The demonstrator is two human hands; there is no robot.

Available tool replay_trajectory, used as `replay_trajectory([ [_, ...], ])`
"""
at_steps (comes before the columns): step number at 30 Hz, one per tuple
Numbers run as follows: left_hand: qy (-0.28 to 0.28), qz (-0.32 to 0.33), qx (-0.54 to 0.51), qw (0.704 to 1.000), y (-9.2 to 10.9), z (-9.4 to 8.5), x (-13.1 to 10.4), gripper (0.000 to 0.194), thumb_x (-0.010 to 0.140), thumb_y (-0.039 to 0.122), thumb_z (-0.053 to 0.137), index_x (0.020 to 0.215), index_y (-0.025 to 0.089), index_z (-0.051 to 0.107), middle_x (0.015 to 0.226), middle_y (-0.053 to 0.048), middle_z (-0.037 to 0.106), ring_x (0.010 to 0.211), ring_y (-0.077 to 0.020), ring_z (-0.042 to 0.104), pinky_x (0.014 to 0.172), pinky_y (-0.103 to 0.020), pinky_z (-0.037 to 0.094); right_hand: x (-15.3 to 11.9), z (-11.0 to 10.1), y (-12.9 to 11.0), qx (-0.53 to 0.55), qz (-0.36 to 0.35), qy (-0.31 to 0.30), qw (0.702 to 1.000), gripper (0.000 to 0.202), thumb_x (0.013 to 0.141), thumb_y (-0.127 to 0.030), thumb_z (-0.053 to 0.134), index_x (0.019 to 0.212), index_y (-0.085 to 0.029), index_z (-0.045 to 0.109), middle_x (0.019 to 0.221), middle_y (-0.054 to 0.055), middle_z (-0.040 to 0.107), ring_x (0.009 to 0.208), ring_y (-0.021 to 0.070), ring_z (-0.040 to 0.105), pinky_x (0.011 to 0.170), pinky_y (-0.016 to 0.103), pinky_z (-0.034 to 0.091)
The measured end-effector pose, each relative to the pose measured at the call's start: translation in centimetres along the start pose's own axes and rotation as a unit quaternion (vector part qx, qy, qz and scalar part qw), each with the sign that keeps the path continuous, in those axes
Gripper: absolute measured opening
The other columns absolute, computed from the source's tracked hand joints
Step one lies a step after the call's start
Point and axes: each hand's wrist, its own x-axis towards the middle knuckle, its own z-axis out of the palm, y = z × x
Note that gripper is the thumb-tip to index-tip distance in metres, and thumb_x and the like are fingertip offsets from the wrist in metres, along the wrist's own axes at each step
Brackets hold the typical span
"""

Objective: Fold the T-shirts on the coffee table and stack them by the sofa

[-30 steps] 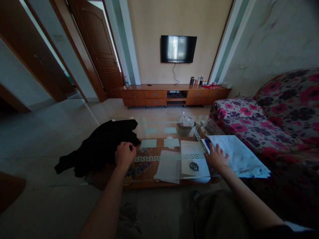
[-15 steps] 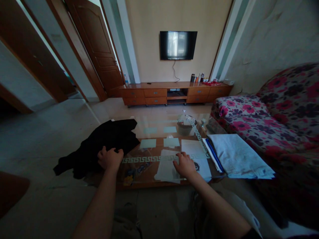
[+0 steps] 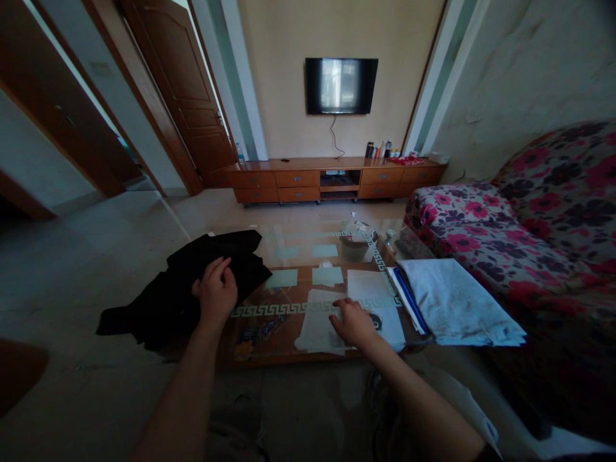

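A crumpled black garment (image 3: 158, 292) lies over the left end of the glass coffee table (image 3: 269, 330), a narrow part of it stretching out to the left. My left hand (image 3: 216, 295) is over the garment's right part, fingers loosely bent and thumb apart, with no cloth visibly gripped. Whether its fingertips touch the fabric I cannot tell. Above the table's front half, my right hand (image 3: 355, 323) is open and palm down, fingers spread, nearest to the white papers (image 3: 320, 314) seen through the glass. It holds nothing.
Folded light-blue cloth (image 3: 462, 301) lies at the table's right end, with white and dark-blue folded edges beside it. A floral-covered sofa (image 3: 520, 244) stands at right. Beyond are a wooden TV cabinet (image 3: 298, 179), a wall television (image 3: 341, 86) and a bin (image 3: 355, 247) seen through the glass.
My left hand has moved slightly up and forward over the black garment, its fingers turning upward. My right hand stays nearly in place. The view has shifted a little.
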Motion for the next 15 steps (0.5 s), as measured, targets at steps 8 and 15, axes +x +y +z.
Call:
replay_trajectory([
  [8,-0.482,0.205,-0.344,0.779,14.2,-2.0,-8.5,0.033,0.099,0.038,0.054,0.119,0.026,0.076,0.133,-0.008,0.069,0.123,-0.0236,0.064,0.107,-0.041,0.05,0.3,0.7,-0.6,0.332,-0.151,0.045,0.93,0.051,0.079,-0.044,0.074,0.123,-0.02,0.067,0.128,0.011,0.068,0.124,0.0302,0.059,0.11,0.047,0.045],
  [15,-0.297,0.035,-0.361,0.883,10.7,2.0,-7.0,0.03,0.097,0.038,0.055,0.113,0.017,0.07,0.116,-0.012,0.073,0.11,-0.0234,0.069,0.103,-0.047,0.052,-0.4,-3.1,0.8,0.666,0.033,0.031,0.744,0.038,0.077,-0.042,0.08,0.109,-0.022,0.072,0.119,0.006,0.076,0.117,0.0248,0.068,0.108,0.042,0.051],
])
